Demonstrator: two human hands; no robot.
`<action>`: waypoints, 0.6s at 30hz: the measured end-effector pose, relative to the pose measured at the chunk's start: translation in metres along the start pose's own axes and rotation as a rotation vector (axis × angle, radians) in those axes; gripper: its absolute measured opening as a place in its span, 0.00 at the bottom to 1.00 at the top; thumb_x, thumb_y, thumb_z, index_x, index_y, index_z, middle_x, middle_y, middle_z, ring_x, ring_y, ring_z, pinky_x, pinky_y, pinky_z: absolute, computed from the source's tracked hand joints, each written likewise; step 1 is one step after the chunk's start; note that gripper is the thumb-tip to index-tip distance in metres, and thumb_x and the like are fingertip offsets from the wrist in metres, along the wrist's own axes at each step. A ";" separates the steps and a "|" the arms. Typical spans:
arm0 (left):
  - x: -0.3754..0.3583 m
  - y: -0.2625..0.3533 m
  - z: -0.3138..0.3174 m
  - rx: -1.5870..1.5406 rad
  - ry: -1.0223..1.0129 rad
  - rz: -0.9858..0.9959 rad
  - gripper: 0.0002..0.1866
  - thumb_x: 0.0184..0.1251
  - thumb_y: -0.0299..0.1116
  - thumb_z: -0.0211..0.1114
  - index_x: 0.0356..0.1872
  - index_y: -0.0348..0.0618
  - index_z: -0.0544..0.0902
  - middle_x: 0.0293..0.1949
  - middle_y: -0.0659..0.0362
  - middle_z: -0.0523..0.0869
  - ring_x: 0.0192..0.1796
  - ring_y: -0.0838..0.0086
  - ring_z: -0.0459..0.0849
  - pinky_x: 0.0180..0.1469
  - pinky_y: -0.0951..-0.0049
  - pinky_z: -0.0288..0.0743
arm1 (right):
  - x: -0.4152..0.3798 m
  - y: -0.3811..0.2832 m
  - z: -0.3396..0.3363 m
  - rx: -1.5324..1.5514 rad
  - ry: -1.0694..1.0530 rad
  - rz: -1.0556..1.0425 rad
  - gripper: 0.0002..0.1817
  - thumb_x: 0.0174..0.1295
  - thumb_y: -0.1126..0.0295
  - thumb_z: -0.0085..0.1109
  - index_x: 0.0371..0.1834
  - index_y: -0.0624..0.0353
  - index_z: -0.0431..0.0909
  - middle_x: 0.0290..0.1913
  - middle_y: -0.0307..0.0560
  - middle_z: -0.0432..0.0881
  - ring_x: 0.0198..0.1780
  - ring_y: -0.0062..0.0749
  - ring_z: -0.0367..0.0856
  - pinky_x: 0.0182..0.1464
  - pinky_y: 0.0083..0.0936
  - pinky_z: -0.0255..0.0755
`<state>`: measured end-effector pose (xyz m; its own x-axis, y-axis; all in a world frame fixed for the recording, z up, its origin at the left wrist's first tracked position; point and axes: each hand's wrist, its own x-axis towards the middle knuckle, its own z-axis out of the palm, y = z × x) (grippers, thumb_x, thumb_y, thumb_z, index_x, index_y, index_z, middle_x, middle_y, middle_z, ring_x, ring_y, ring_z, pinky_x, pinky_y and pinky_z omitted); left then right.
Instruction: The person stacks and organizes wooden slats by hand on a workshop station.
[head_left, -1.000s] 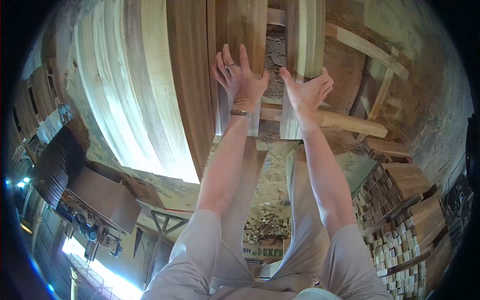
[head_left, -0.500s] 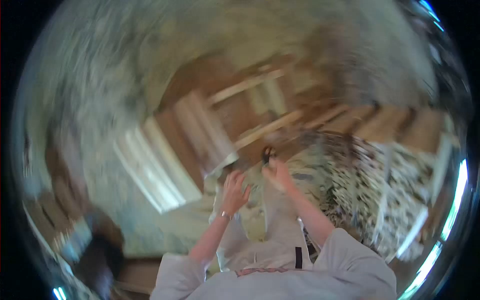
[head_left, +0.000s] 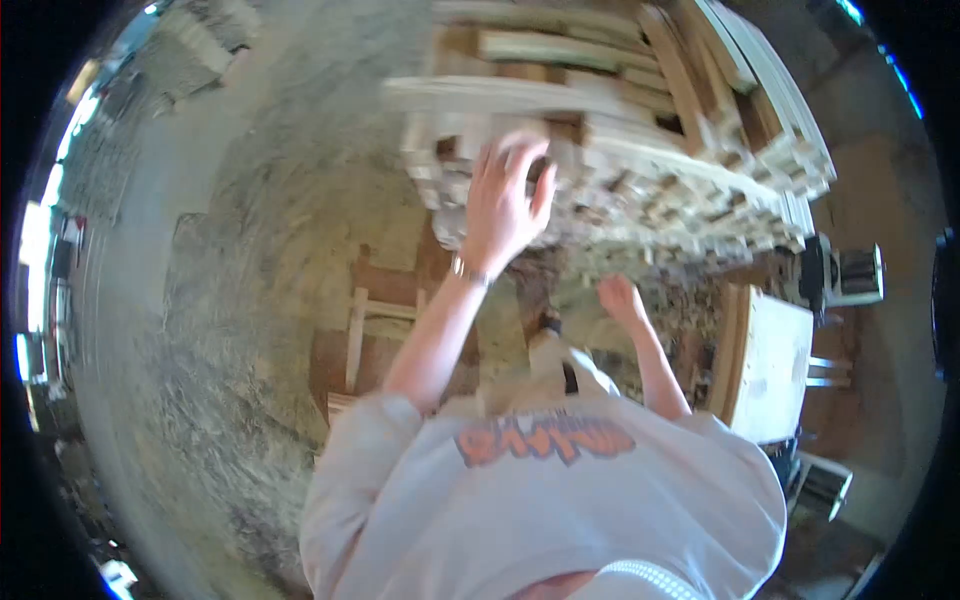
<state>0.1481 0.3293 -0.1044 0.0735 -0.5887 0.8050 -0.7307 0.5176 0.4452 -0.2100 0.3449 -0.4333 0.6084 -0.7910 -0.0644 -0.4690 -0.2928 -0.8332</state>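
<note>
My left hand [head_left: 505,205], with a metal watch [head_left: 470,270] on the wrist, is raised in front of a big stack of light wooden boards [head_left: 560,95]. Its fingers are bent and the thumb stands apart, so the hand is open; it overlaps the near face of the stack in this view. Lower and to the right, my right hand [head_left: 622,298] hangs beside my leg, curled into a loose fist whose inside is hidden. A dark shoe [head_left: 550,322] shows below, between the two arms.
Left of my legs, a wooden frame [head_left: 356,340] lies on brown boards on the dusty floor [head_left: 270,250]. A pale-topped wooden block or table [head_left: 770,365] stands at the right, with a dark machine part [head_left: 815,275] behind it. Wood scraps [head_left: 690,320] lie below the stack.
The view has swung from the boards and frame on the floor to the tall wood stack. My left hand has risen and reached forward; the right hand has moved away rightward.
</note>
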 end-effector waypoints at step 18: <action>0.147 0.039 0.326 -0.603 -0.962 -0.912 0.48 0.55 0.69 0.61 0.70 0.45 0.69 0.73 0.39 0.59 0.75 0.51 0.58 0.73 0.53 0.53 | 0.144 -0.183 -0.279 0.631 1.478 0.785 0.59 0.43 0.43 0.77 0.67 0.73 0.52 0.64 0.74 0.55 0.63 0.58 0.68 0.62 0.43 0.72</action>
<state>-0.0908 0.0610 -0.0964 -0.3045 -0.9033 -0.3022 -0.2720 -0.2216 0.9364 -0.2155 0.1344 -0.1371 -0.8027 -0.5103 -0.3088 0.1700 0.3004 -0.9385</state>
